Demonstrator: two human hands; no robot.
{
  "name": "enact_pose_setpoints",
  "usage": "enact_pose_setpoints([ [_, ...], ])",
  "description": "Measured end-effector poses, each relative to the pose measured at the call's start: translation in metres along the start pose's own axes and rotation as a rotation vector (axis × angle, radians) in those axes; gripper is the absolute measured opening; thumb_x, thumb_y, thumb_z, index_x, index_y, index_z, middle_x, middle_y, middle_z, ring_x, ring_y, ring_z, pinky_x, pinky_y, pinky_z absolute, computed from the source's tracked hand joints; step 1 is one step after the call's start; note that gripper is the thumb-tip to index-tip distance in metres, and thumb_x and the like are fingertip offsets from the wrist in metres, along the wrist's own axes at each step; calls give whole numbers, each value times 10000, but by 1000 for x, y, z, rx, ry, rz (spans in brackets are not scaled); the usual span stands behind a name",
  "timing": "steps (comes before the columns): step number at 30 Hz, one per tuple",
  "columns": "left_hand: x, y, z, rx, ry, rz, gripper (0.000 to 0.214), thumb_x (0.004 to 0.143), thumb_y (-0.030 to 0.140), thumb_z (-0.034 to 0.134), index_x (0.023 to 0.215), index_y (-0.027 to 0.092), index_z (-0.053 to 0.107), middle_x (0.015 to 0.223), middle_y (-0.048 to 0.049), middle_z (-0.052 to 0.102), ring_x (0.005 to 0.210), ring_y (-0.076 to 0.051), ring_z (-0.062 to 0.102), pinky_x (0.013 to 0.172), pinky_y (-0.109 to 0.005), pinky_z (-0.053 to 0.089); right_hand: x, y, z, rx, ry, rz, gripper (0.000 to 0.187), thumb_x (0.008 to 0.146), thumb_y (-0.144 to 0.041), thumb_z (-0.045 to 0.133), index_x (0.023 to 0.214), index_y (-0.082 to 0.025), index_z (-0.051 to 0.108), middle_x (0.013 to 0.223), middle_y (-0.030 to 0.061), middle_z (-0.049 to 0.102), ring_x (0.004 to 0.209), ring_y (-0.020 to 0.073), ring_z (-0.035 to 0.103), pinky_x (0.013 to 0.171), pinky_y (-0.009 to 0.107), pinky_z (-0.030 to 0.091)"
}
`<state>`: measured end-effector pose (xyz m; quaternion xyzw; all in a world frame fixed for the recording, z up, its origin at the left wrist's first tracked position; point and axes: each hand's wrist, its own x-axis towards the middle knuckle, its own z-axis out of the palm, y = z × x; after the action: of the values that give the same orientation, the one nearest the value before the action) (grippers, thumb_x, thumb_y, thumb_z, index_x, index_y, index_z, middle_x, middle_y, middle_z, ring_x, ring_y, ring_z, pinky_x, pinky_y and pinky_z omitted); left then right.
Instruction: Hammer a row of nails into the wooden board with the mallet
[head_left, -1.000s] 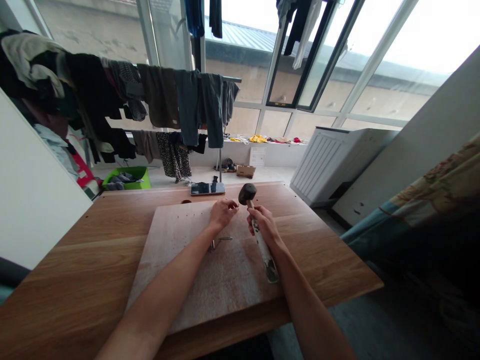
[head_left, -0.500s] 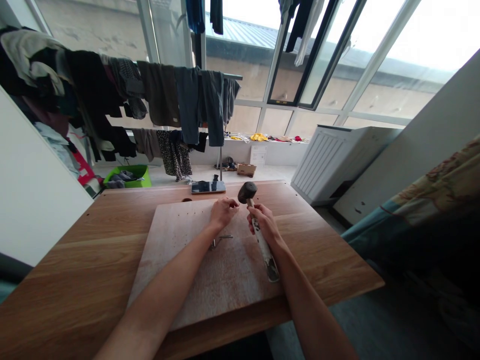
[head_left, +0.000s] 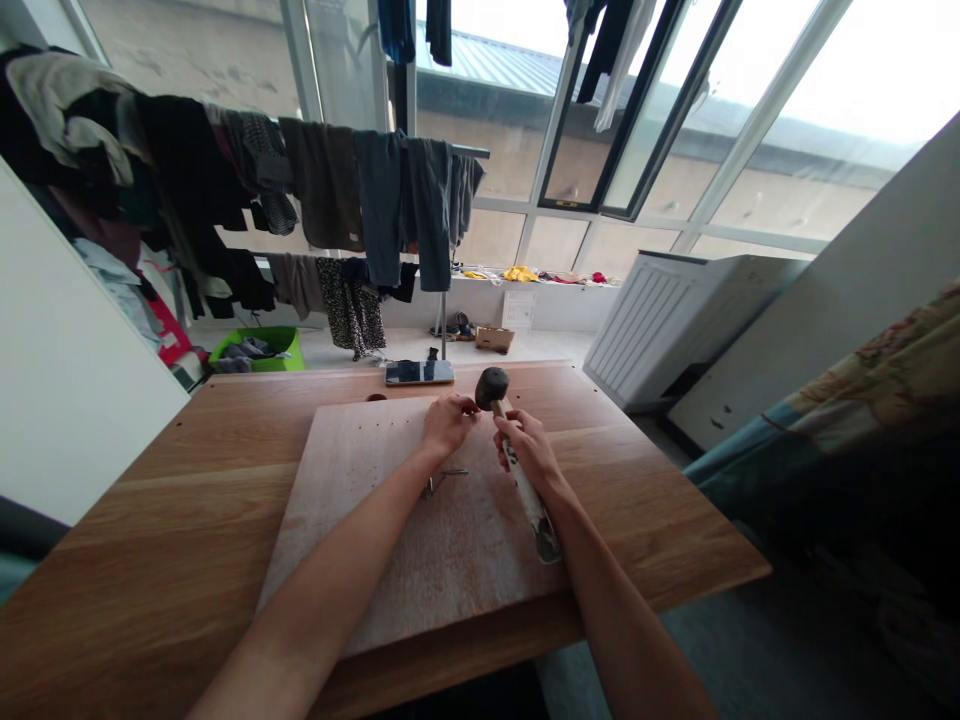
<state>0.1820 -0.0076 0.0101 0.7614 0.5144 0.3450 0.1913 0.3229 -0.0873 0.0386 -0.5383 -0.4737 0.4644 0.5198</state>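
My right hand is wrapped round the handle of a mallet with a dark head and a worn, white-painted handle. The mallet's head is raised just right of my left hand. My left hand is closed in a pinch at the far edge of a pale wooden board; whatever sits between its fingertips is too small to make out. A few metal nails lie on the board beside my left wrist, partly hidden by the forearm. Rows of small holes dot the board's far left part.
The board rests on a brown wooden table. A phone lies at the table's far edge, near a small round brown object. Beyond are a green basket, hanging clothes and a white ribbed cabinet-like unit.
The mallet's head has shifted very slightly left, nearer my left fingertips. The view has moved a little; both hands keep their hold.
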Motion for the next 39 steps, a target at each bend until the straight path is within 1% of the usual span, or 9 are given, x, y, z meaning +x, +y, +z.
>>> enact_pose_setpoints([
  [12, 6, -6, 0, -63, -33, 5, 45, 779, 202, 727, 820, 189, 740, 791, -14, 691, 720, -139, 620, 690, -242, 486, -1, -2, 1, -3, 30, 4, 313, 723, -441, 649, 866, -199, 512, 509, -64, 574, 323, 104, 474, 281, 209, 365],
  [17, 16, -6, -38, -192, -344, 5, 266, 733, 353, 763, 903, 157, 702, 852, -50, 708, 740, -164, 641, 634, -236, 489, -1, -2, 0, 14, 40, -7, 326, 731, -451, 646, 886, -195, 518, 526, -63, 575, 334, 104, 477, 286, 214, 374],
  [20, 9, 3, -61, -12, -646, 135, 225, 645, 345, 793, 794, 200, 708, 748, -13, 694, 658, -168, 615, 568, -239, 436, 0, -1, 0, 23, 43, -8, 331, 733, -459, 642, 887, -196, 513, 533, -65, 574, 331, 101, 474, 284, 213, 368],
  [22, -1, 11, -67, 156, -713, 213, 198, 558, 323, 828, 646, 222, 682, 635, 8, 646, 565, -157, 556, 518, -249, 381, 1, 0, 0, 14, 45, -8, 326, 732, -455, 640, 880, -194, 511, 530, -65, 572, 333, 103, 477, 283, 213, 369],
  [25, -17, 20, -65, 261, -660, 275, 263, 470, 275, 855, 468, 230, 596, 524, 23, 550, 458, -131, 443, 463, -268, 313, 1, 1, 0, -7, 55, -3, 310, 736, -441, 636, 873, -191, 513, 528, -62, 572, 338, 103, 486, 289, 209, 374],
  [29, -25, 22, -62, 143, -640, 285, 272, 439, 180, 843, 420, 239, 578, 479, 46, 507, 400, -109, 377, 427, -275, 287, 1, 1, 0, -1, 54, -8, 300, 748, -438, 632, 877, -194, 515, 532, -61, 576, 345, 106, 497, 291, 208, 376],
  [34, -7, 15, -66, 3, -671, 282, 140, 536, 154, 777, 558, 225, 658, 558, 36, 603, 498, -123, 524, 467, -235, 362, 2, 0, 0, 16, 61, 2, 310, 735, -439, 646, 874, -194, 516, 536, -59, 578, 340, 104, 486, 288, 215, 383],
  [36, 3, 8, -64, -87, -538, 238, 58, 628, 182, 720, 670, 204, 686, 634, 17, 649, 589, -137, 588, 531, -219, 419, 1, 1, 0, 25, 56, 8, 319, 732, -443, 653, 882, -195, 519, 537, -58, 579, 343, 105, 488, 289, 214, 383],
  [39, 13, -8, -51, -303, -175, 70, 135, 744, 259, 666, 834, 160, 686, 773, -31, 693, 700, -151, 636, 620, -229, 491, 1, 1, 1, 28, 55, 4, 323, 734, -444, 660, 889, -194, 525, 534, -58, 576, 345, 106, 489, 293, 213, 383],
])
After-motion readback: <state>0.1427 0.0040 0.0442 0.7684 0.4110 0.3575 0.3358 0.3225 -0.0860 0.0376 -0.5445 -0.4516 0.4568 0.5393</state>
